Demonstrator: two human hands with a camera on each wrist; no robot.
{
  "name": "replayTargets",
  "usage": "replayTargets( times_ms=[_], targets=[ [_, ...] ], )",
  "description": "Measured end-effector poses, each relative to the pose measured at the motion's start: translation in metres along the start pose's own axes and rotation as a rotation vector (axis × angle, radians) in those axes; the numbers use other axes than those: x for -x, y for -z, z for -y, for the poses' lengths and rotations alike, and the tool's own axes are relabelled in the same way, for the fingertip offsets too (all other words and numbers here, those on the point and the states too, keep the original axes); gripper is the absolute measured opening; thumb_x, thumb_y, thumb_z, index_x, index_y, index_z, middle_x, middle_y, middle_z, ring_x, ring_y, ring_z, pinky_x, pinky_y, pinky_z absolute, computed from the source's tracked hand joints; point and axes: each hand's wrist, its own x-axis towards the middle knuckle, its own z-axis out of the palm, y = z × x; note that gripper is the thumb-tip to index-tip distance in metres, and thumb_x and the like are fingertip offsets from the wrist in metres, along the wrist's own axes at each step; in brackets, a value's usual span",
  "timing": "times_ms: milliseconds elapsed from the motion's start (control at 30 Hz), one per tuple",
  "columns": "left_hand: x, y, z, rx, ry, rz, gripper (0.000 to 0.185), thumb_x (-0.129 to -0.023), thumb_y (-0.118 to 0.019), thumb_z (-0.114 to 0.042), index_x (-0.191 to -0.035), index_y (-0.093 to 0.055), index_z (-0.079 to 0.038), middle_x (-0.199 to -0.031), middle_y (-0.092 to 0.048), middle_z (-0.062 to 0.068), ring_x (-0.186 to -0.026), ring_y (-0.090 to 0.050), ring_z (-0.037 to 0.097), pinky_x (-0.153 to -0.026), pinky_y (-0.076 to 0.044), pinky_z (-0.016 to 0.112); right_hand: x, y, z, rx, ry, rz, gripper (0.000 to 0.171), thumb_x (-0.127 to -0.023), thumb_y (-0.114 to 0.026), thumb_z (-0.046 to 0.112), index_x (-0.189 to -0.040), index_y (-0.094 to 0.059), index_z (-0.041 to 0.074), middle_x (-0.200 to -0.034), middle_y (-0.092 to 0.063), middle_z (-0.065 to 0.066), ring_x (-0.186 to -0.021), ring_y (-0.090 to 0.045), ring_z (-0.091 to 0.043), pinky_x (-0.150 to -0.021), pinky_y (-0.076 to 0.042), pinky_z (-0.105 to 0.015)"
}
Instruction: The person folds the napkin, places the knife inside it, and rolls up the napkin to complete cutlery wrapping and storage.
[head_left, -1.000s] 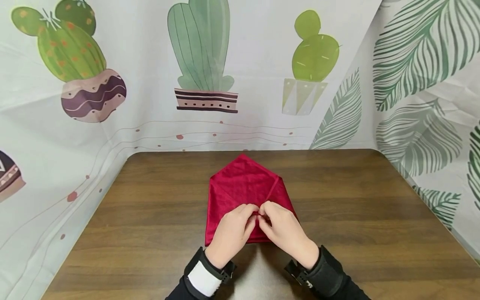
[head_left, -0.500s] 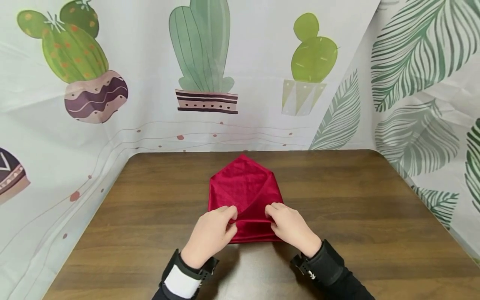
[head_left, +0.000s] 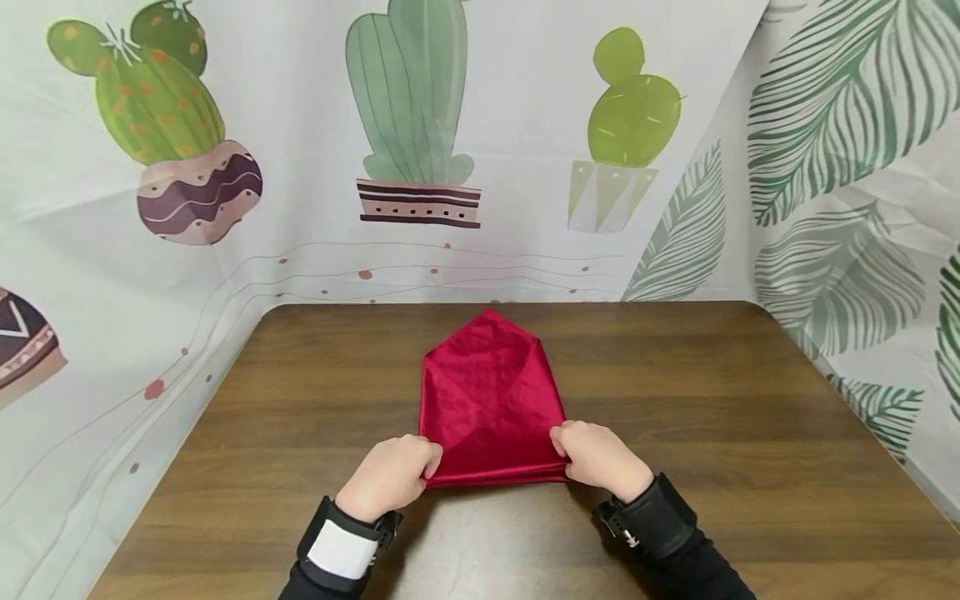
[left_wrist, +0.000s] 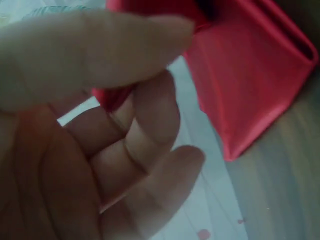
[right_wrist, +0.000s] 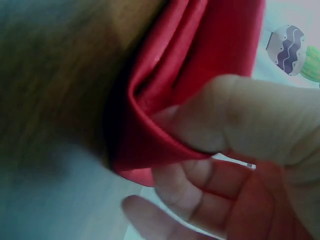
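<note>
Red velvet cloth (head_left: 491, 400) lies folded at the middle of your desk (head_left: 750, 433). Your left hand (head_left: 390, 477) and right hand (head_left: 600, 457) each pinch a near corner, so you seem to be mid-fold. The next move needs equal tension on both sides.

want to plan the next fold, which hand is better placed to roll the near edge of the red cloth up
Neither alone, probably. The left hand pinches the red cloth's near left corner and the right hand pinches its near right corner, level with each other on the table. Both look equally placed.
</note>
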Motion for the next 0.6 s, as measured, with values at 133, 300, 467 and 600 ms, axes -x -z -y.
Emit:
replayTargets(
  times_ms=[133, 300, 467, 600],
  targets=[
    [-0.001, -0.004, 0.005, 0.097, 0.058, 0.121, 0.025, -0.062, -0.071, -0.004, -0.057, -0.051, -0.017, -0.054, -0.042, -0.011, -0.051, -0.040, 0.008, -0.046, -0.035, 0.024, 0.001, 0.000, 0.000, -0.024, -0.010, 0.061, 0.030, -0.061, -0.063, -0.005, -0.063, -0.040, 0.013, -0.060, -0.033, 0.006, -0.052, -0.031, -0.010, -0.047, -0.029, -0.024],
    [-0.001, -0.007, 0.011, 0.148, 0.040, 0.133, 0.036, -0.064, -0.060, 0.004, -0.045, -0.037, -0.016, -0.045, -0.023, -0.013, -0.048, -0.023, 0.005, -0.042, -0.021, 0.020, 0.002, 0.002, 0.000, -0.046, 0.004, 0.094, 0.029, -0.061, -0.062, -0.006, -0.062, -0.040, 0.013, -0.061, -0.034, 0.005, -0.054, -0.031, -0.010, -0.048, -0.028, -0.024],
    [-0.003, -0.012, 0.013, 0.113, 0.045, 0.077, 0.039, -0.059, -0.049, 0.010, -0.045, -0.024, -0.017, -0.047, -0.012, -0.011, -0.051, -0.014, 0.006, -0.043, -0.013, 0.021, 0.002, 0.002, -0.001, -0.050, 0.017, 0.102, 0.028, -0.061, -0.062, -0.005, -0.062, -0.040, 0.013, -0.062, -0.034, 0.006, -0.055, -0.034, -0.011, -0.048, -0.030, -0.024],
    [-0.005, -0.014, 0.011, 0.109, 0.058, 0.058, 0.038, -0.057, -0.044, 0.012, -0.045, -0.022, -0.017, -0.049, -0.011, -0.011, -0.051, -0.013, 0.007, -0.044, -0.012, 0.022, 0.002, 0.003, -0.002, -0.058, 0.015, 0.115, 0.027, -0.063, -0.063, -0.004, -0.062, -0.042, 0.013, -0.062, -0.035, 0.006, -0.055, -0.035, -0.011, -0.049, -0.032, -0.024]
  ],
)
